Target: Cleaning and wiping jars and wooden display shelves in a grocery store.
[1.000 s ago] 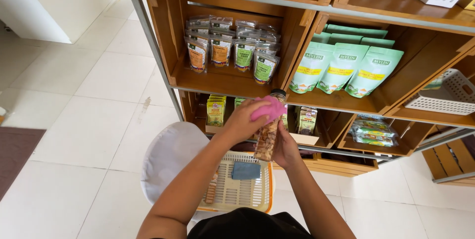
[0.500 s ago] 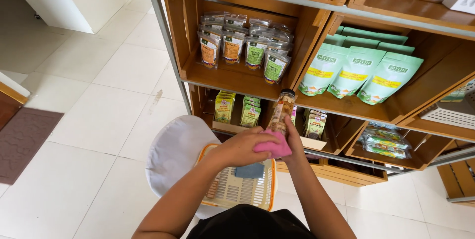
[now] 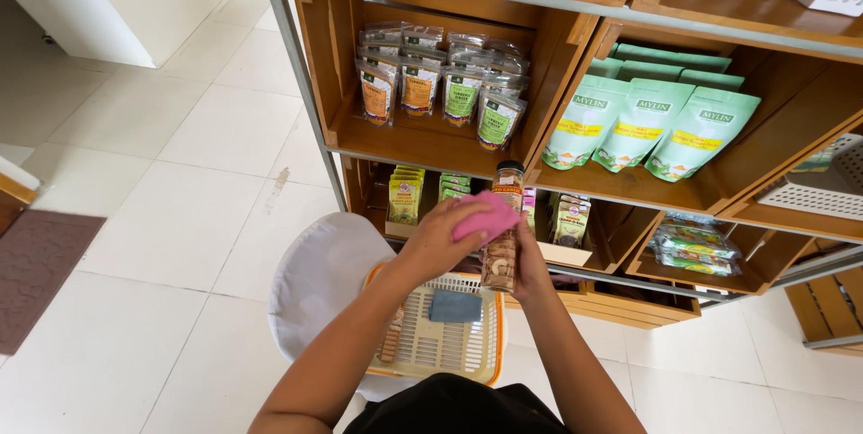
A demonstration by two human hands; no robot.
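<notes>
My right hand (image 3: 529,265) grips a tall clear jar (image 3: 504,259) of nuts with a dark lid, held upright in front of the shelves. My left hand (image 3: 440,238) presses a pink cloth (image 3: 486,216) against the jar's upper side. Below my hands a white basket with an orange rim (image 3: 495,333) sits on a white round stool (image 3: 315,286). A folded blue cloth (image 3: 455,305) lies in the basket, and a second jar (image 3: 390,337) lies on its side along the left edge.
Wooden crate shelves (image 3: 431,142) stand ahead, holding small spice pouches (image 3: 439,84) and green pouches (image 3: 647,124). A lower crate holds yellow-green boxes (image 3: 406,193). White plastic baskets (image 3: 814,184) sit at right. A brown mat (image 3: 40,272) lies on the white tiled floor at left.
The pink cloth has shifted along the jar, from its top down to the lower part and back up to the upper side. The view has drifted slightly to the right.
</notes>
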